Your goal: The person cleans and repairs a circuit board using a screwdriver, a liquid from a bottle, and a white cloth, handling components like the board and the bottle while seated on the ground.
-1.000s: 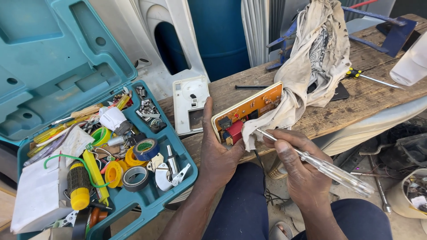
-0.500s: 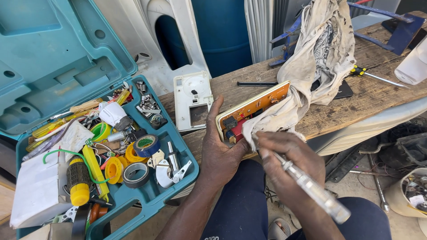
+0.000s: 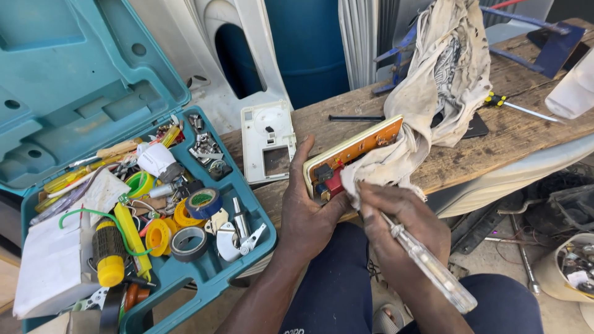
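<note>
My left hand (image 3: 307,218) grips the near end of an orange circuit board (image 3: 357,150) with red and dark parts, held tilted at the edge of the wooden bench (image 3: 507,139). My right hand (image 3: 402,230) presses a corner of a dirty white rag (image 3: 433,99) against the board. The same hand also holds a clear-handled screwdriver (image 3: 433,269) that points back toward my lap. The rest of the rag lies draped across the bench behind the board.
An open teal tool case (image 3: 93,93) at the left holds tape rolls, a yellow-handled tool and small metal parts. A white plastic cover (image 3: 267,141) lies on the bench by the case. A yellow-and-black screwdriver (image 3: 516,107) and a blue metal frame (image 3: 544,49) lie at the far right.
My right hand has moved up to the board with the rag, and the clear screwdriver has swung from pointing right to pointing down toward my lap. My left hand keeps its hold.
</note>
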